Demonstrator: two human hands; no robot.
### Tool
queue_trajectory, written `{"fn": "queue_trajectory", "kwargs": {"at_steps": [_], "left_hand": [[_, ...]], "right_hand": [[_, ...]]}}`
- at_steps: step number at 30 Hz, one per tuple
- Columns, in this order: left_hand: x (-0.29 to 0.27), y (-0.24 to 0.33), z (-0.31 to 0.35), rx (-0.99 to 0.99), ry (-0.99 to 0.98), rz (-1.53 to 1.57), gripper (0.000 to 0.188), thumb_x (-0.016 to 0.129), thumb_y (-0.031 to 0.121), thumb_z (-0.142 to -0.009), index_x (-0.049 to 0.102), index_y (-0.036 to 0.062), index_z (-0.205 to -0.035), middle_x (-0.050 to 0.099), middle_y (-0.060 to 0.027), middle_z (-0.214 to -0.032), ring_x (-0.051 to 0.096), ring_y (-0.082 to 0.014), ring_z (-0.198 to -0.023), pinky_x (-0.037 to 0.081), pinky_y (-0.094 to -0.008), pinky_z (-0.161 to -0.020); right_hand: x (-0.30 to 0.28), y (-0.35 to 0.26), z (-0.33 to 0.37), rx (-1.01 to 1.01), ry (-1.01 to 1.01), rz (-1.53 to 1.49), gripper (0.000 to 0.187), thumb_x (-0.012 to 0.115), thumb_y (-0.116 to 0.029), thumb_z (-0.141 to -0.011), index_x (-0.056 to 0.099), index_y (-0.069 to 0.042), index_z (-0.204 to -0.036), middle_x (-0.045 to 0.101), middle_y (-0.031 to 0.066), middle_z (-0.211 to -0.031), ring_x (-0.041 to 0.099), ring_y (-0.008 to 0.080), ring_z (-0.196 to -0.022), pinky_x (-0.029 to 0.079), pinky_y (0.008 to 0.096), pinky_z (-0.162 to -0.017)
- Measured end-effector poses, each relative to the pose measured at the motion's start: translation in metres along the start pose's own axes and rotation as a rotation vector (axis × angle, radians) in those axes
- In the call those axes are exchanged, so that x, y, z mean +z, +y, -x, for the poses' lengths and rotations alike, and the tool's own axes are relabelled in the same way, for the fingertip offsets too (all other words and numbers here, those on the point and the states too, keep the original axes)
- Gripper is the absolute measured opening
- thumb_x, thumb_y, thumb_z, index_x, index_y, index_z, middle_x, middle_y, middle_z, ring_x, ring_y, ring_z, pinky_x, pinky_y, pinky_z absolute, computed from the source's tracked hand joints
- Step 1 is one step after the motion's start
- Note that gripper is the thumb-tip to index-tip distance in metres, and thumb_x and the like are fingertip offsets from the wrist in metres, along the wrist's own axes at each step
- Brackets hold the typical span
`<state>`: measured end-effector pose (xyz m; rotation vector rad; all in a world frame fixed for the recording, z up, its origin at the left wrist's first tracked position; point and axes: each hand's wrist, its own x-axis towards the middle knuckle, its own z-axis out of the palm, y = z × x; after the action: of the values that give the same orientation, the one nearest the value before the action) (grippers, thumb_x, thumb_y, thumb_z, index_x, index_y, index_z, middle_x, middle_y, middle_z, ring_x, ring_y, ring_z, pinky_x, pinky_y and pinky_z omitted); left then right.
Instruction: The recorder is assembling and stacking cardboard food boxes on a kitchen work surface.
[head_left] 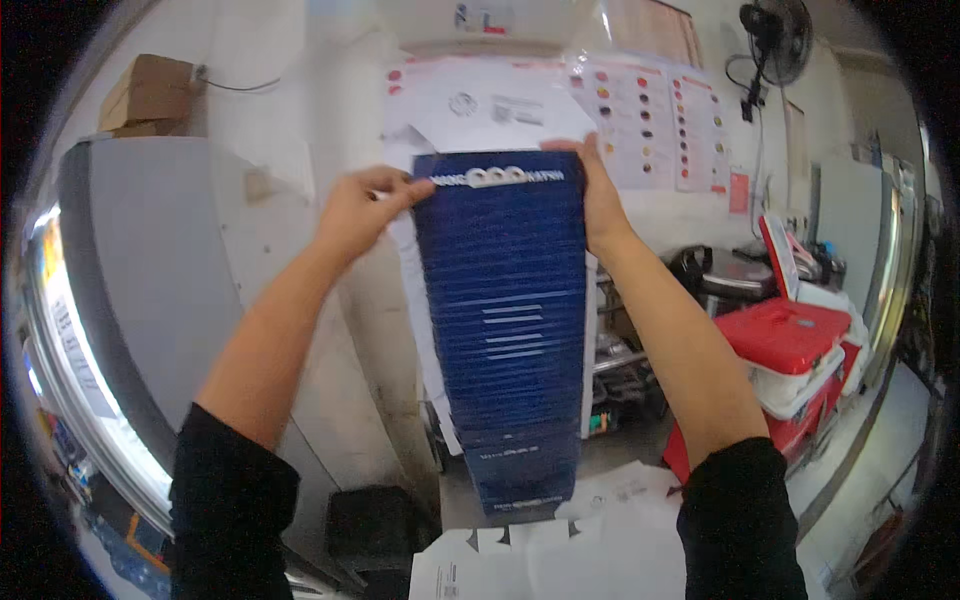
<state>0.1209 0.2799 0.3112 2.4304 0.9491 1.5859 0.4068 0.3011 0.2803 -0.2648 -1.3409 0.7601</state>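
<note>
In front of me stands a tall blue cardboard piece [510, 260], lined crosswise like many stacked layers, with white print and a row of white round shapes near its top. I cannot tell whether it is one panel or a stack of flat boxes. My left hand [365, 210] pinches its upper left corner between thumb and fingers. Around the upper right edge wraps my right hand [595, 190], its fingers bent over the top and partly hidden. White cardboard [490, 95] with cut flaps shows above the blue part, between the hands.
White cut cardboard [560, 560] lies at the near edge. A grey cabinet [165, 260] with a brown box [148, 92] on top stands left, a black stool-like block [375, 525] beside it. Right are a red-lidded container [785, 335], a metal rack [615, 360] and a wall fan [775, 45].
</note>
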Motion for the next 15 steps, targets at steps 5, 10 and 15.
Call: {"fn": "queue_trajectory", "kwargs": {"at_steps": [5,10,15], "left_hand": [[-0.003,-0.028,-0.03,-0.236,-0.029,0.394,0.042,0.042,0.031,-0.098,0.059,0.0015,-0.124,0.063,-0.0108,-0.121,0.057,-0.0211,-0.108,0.039,-0.0339,-0.102],[-0.013,-0.054,-0.052,-0.439,-0.275,0.629,0.032,0.046,0.024,-0.101,0.058,0.0035,-0.123,0.063,-0.0063,-0.121,0.054,-0.0158,-0.113,0.04,-0.0312,-0.101],[-0.01,-0.048,-0.056,-0.466,-0.213,0.507,0.028,0.051,0.025,-0.099,0.062,0.0051,-0.117,0.067,-0.0059,-0.108,0.061,-0.016,-0.099,0.047,-0.0306,-0.092]], "right_hand": [[0.006,-0.004,-0.004,-0.114,-0.056,0.15,0.062,0.036,-0.06,-0.099,0.063,-0.007,-0.114,0.06,0.0092,-0.107,0.056,0.0161,-0.097,0.049,0.0307,-0.087],[0.002,0.006,-0.007,-0.115,-0.073,0.08,0.059,0.039,-0.057,-0.099,0.057,-0.007,-0.124,0.055,0.0109,-0.119,0.053,0.0177,-0.108,0.044,0.0312,-0.096],[0.001,0.007,-0.012,-0.284,-0.189,0.178,0.061,0.025,-0.044,-0.106,0.059,0.007,-0.112,0.064,0.0158,-0.11,0.058,0.0252,-0.099,0.042,0.036,-0.097]]}}
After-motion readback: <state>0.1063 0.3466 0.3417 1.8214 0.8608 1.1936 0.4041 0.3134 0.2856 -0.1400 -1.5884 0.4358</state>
